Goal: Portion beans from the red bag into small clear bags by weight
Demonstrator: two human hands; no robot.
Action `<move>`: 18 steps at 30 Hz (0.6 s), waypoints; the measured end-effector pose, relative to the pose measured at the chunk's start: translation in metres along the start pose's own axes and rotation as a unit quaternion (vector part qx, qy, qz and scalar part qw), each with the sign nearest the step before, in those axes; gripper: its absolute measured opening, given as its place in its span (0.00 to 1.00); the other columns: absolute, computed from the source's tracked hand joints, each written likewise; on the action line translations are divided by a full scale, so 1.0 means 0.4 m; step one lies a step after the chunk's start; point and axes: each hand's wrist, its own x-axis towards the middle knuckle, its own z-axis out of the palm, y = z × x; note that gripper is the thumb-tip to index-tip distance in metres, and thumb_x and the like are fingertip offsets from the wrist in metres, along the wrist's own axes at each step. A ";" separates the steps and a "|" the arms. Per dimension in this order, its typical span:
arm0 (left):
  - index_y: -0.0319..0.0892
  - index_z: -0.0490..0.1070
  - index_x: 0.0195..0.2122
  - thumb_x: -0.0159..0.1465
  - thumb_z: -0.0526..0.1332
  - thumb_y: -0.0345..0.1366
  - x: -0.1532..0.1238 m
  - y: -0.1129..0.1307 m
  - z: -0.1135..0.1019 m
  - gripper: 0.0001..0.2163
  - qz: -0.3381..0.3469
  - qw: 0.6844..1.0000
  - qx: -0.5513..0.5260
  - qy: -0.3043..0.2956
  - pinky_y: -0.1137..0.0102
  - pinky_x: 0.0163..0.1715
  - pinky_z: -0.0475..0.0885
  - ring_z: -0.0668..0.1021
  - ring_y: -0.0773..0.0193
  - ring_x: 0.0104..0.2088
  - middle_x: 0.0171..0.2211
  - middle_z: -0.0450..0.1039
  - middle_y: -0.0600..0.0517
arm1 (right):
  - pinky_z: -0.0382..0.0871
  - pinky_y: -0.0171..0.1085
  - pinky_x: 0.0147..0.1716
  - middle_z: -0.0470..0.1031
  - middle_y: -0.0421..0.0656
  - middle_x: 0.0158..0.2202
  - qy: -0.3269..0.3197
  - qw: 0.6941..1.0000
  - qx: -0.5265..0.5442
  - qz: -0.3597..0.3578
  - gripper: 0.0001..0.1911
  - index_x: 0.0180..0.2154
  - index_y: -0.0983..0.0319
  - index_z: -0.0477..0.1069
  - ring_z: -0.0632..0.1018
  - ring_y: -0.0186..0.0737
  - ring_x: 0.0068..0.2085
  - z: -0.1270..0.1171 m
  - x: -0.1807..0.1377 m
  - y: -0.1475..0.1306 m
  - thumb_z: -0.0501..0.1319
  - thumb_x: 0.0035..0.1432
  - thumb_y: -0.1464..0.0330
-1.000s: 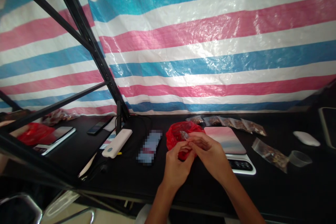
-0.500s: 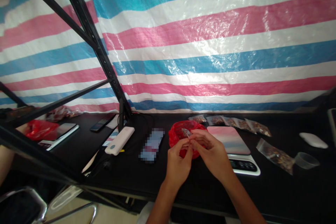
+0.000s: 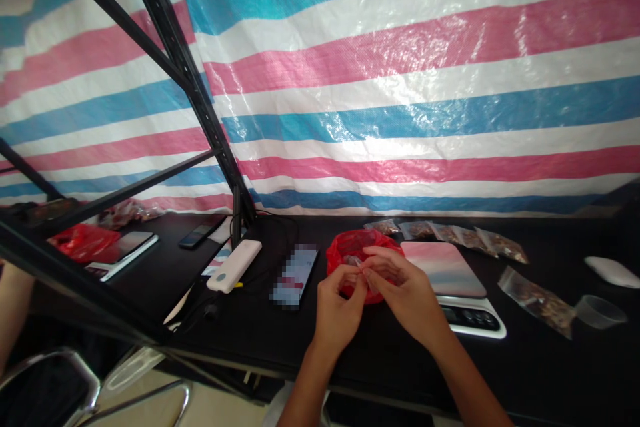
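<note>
L hand & R hand pinch small clear packet over red plastic bag; several brown-filled packets already lie in row behind, w/ another at right.

From here I can't make out the small piece pinched between the fingers; the phone screen is blurred, and the clear bag's contents are too small to tell.

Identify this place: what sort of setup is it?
Probably a makeshift packing or sorting bench, not a lab: a striped tarpaulin hangs behind a black table holding a digital scale and small clear bags of dried brown bits.
</note>
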 end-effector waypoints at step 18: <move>0.42 0.70 0.35 0.64 0.66 0.44 0.027 -0.015 -0.020 0.11 -0.058 0.981 -0.157 0.094 0.76 0.31 0.70 0.76 0.69 0.28 0.27 0.74 0.56 | 0.77 0.49 0.44 0.81 0.51 0.49 0.118 0.970 -0.213 0.013 0.26 0.52 0.60 0.75 0.82 0.49 0.41 -0.008 0.016 0.043 0.56 0.64 0.50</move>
